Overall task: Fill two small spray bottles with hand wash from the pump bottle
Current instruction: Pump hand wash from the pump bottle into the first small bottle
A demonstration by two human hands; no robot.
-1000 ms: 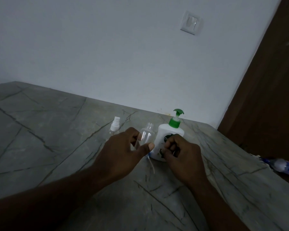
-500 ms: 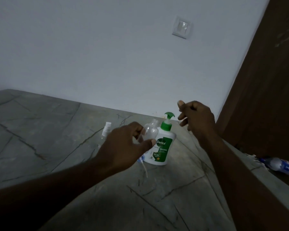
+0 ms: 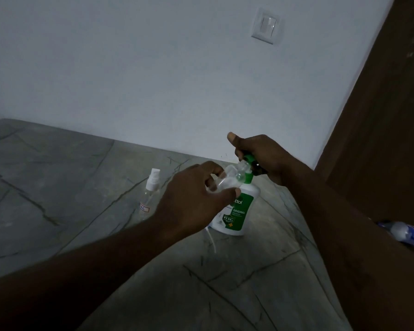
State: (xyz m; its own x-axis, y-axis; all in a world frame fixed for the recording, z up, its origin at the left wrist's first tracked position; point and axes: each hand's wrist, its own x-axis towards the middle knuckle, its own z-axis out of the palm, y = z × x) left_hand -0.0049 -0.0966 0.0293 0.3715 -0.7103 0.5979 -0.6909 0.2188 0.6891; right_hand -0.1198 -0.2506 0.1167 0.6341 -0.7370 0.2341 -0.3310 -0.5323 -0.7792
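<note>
The uncapped spray bottle (image 3: 226,182) is gripped in the left hand (image 3: 196,197) and tilted, its mouth set right under the green pump head (image 3: 249,159), presumably so the wash drops straight in. That head is clasped by the right hand (image 3: 265,158), thumb raised, seemingly for a press. The pump bottle (image 3: 239,211) is stood below both hands on the veined table (image 3: 58,187). A capped second spray bottle (image 3: 151,187) is seen just left of the left hand. Beyond, a pale wall (image 3: 153,68); right of the right hand, a brown door (image 3: 380,139).
</note>
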